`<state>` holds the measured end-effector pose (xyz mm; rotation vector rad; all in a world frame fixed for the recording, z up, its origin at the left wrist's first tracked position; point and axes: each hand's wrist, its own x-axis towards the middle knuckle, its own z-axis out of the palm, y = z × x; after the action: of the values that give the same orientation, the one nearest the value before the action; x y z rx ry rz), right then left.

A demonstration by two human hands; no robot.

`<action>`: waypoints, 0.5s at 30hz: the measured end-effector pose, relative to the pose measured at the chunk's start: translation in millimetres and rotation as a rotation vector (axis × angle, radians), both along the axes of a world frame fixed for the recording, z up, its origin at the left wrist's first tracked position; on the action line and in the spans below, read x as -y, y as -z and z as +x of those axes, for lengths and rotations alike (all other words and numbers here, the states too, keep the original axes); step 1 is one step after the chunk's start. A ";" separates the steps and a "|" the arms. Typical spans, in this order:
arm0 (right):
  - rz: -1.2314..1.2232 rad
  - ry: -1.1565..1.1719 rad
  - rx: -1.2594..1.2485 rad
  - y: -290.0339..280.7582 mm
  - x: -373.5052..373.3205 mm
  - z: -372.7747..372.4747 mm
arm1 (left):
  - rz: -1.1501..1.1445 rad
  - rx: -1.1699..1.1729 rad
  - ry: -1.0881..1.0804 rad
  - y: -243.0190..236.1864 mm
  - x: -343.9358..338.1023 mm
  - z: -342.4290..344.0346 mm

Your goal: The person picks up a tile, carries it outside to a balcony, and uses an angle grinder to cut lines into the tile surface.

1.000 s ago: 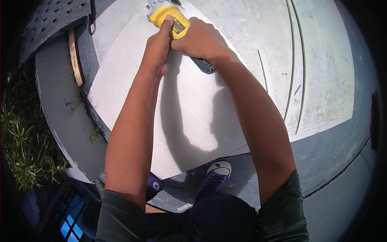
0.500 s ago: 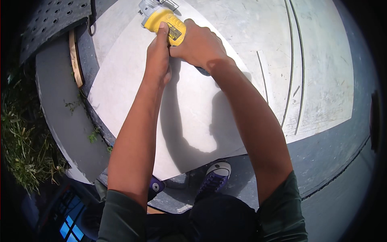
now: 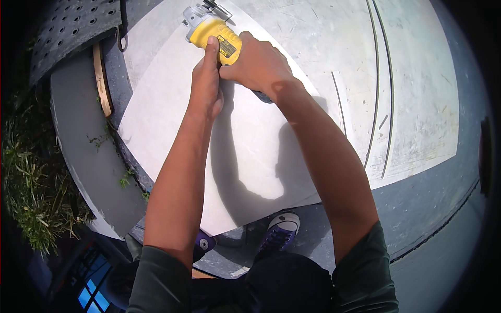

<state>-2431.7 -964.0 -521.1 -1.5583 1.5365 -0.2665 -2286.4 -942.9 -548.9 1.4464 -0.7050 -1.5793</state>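
Note:
Both of my hands grip a yellow angle grinder [image 3: 209, 35] with a grey metal head, held over a large pale sheet [image 3: 172, 104]. My left hand [image 3: 206, 81] is closed along the tool's near left side, its thumb lying up on the yellow body. Wrapped over the right side of the body is my right hand [image 3: 261, 60], its fingers mostly hidden from view. A dark end of the tool shows below my right wrist. The grinder's head points away from me, toward the upper left. My arms and the tool cast a shadow on the sheet.
Right of the pale sheet lies a scuffed board [image 3: 417, 104] with long thin dark strips [image 3: 389, 94] on it. A perforated metal plate [image 3: 78, 31], a wood strip [image 3: 103, 81] and plants [image 3: 36, 193] are at the left. My purple shoe [image 3: 279, 229] stands at the sheet's near edge.
The whole scene, grinder included, sits slightly lower and further right in the picture. Both hands keep the same hold on the grinder.

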 end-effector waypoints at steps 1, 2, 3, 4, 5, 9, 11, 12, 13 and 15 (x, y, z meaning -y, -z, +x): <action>0.000 -0.001 -0.001 1.9 0.3 0.3 | 0.013 0.019 0.006 -1.7 0.6 -0.8; -0.013 0.016 0.008 4.3 0.9 0.6 | 0.027 0.038 0.012 -3.2 1.1 -1.7; -0.027 0.033 0.015 6.4 1.5 0.6 | 0.027 0.037 0.012 -4.1 1.7 -2.6; -0.026 0.032 0.014 7.2 2.3 0.7 | 0.034 0.036 0.021 -3.6 2.7 -2.5; -0.013 0.047 0.018 8.1 2.9 0.6 | 0.041 0.035 0.032 -2.7 3.6 -2.7; 0.010 0.071 0.048 4.8 4.4 1.7 | 0.031 0.022 -0.023 -1.1 6.5 -0.3; 0.010 0.077 0.046 6.7 4.1 1.3 | 0.031 -0.016 0.035 0.9 7.2 0.4; 0.009 0.083 0.047 7.4 4.1 1.4 | 0.030 -0.017 0.035 1.6 7.3 0.7; 0.009 0.083 0.047 5.3 4.5 1.6 | 0.022 -0.013 0.036 1.9 7.3 1.3; 0.061 0.033 0.002 0.4 5.3 2.0 | 0.013 -0.007 0.037 1.6 7.8 3.3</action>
<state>-2429.7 -969.3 -521.5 -1.4854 1.5566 -0.2372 -2283.1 -950.7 -550.5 1.4446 -0.7225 -1.6196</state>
